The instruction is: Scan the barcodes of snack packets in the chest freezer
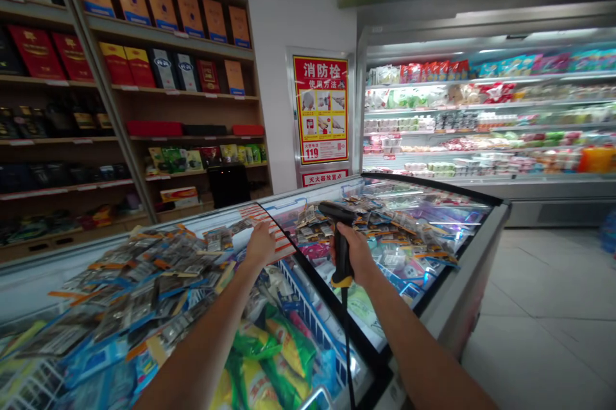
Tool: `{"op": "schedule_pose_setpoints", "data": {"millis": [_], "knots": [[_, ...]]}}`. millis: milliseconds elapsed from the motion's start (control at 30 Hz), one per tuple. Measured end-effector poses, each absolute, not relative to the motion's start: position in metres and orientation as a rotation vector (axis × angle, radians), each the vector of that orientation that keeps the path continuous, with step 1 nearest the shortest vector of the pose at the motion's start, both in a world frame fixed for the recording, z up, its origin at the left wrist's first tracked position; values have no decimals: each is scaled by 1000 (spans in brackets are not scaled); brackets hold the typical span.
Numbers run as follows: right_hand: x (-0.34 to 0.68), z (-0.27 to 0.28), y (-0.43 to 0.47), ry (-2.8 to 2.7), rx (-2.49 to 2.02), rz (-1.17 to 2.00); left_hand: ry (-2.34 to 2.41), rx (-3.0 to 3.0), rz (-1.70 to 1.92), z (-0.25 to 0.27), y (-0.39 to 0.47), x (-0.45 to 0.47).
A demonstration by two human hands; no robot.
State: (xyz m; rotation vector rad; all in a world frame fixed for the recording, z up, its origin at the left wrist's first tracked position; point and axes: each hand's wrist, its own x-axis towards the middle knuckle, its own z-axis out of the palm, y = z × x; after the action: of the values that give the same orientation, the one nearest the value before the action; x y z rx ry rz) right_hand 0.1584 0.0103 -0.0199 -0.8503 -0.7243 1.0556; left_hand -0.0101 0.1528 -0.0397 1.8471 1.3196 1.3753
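Note:
In my right hand is a black barcode scanner with a yellow base, held upright by its handle; its cable hangs down. My left hand is closed at the orange-and-white striped strip on the glass lid; what its fingers grip is hidden. A whitish piece shows just left of those fingers. Flat packets with blue and orange edges are heaped left of my left arm. More packets lie beyond the scanner, on or under the glass.
A chest freezer runs across in front of me, with green and yellow bags inside. Shelves of boxes stand at the left behind it. A lit refrigerated display lines the back right, with tiled floor before it.

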Motion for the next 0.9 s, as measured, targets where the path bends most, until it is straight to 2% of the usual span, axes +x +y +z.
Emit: {"op": "schedule_pose_setpoints", "data": {"millis": [133,233,367,467,700,900], "knots": [[153,-22,8,-709,-833,1090,1460,2277,1137,-36,128,-41],[150,-24,4,-682,-825,1110,1735,2551,877,-31,106,-82],[148,-22,-3,-679,-814,1126,2127,2578,663,-30,80,-152],[146,-21,-6,-682,-822,1137,2227,2467,531,-35,69,-179],[147,-23,-4,-675,-832,1144,2166,2342,566,-39,57,-107],[150,-24,-4,-678,-806,1151,1811,2380,896,-51,59,-35]]}}
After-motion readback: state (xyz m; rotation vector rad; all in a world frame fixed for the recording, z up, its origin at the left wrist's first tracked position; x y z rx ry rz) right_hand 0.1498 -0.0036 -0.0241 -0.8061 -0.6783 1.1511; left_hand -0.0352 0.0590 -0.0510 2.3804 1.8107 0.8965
